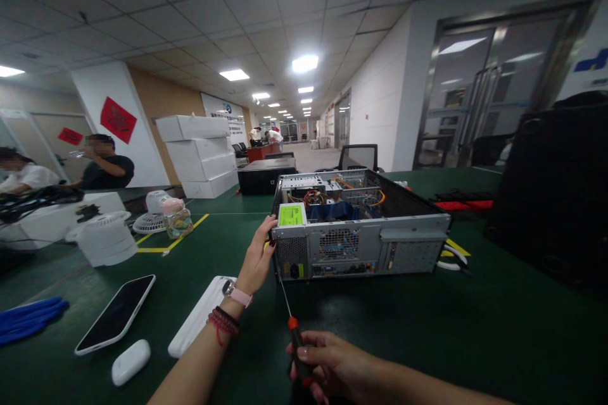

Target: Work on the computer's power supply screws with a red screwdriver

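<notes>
On the green table [403,342], straight ahead of me, the opened computer case [370,231] lies flat, its ported panel facing me. The screwdriver [293,324] reaches that panel's lower left corner, below the power socket [294,271]; I can't tell whether its tip sits in a screw.

To do this well, I'd line the shaft up square with the panel, press steadily and turn without letting the tip slide off. The screwdriver's long axis runs from its handle near me, away and slightly left, tip pointing at the case. The panel's length runs left to right.

My right hand [327,361] is curled closed around the handle, thumb along it. My left hand [258,259] has its fingertips against the case's upper left corner; whether they pinch or merely rest, I can't tell. Farther left lie a white slab [202,316], an earphone case [131,362] and a phone [116,315].
</notes>
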